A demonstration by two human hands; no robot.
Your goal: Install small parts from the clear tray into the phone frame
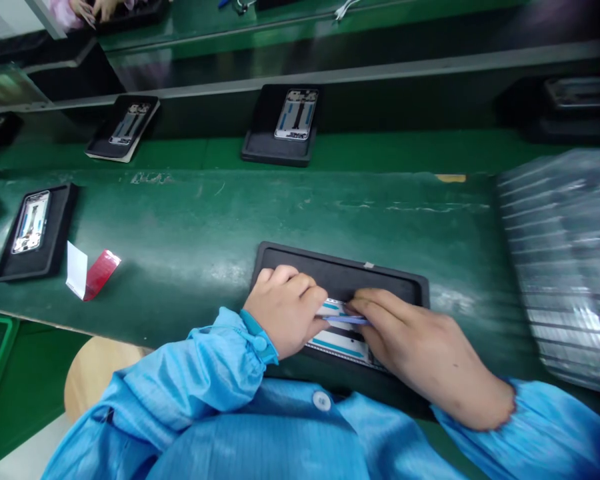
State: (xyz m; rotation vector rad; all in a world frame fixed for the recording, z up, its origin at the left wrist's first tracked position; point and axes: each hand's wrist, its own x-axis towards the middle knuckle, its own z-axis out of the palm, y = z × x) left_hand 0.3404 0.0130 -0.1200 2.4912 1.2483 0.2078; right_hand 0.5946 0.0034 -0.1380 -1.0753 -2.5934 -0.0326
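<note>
Right in front of me, a black tray (343, 261) lies on the green table and holds a silver phone frame (340, 343) with blue strips. A thin purple-blue strip (345, 320) spans the gap between my hands, over the frame. My left hand (287, 310) has its fingers curled round the strip's left end, above the frame's left part. My right hand (410, 340) pinches the strip's right end, with its fingertips over the frame. The fingers hide both ends of the strip.
A red and white folded film (95, 273) lies left, near another tray (55, 247) with a phone frame. Trays with phone frames (297, 113) stand along the far strip. Blurred clear plastic trays (565, 267) are stacked at right. Another person's hands (95, 10) show at top left.
</note>
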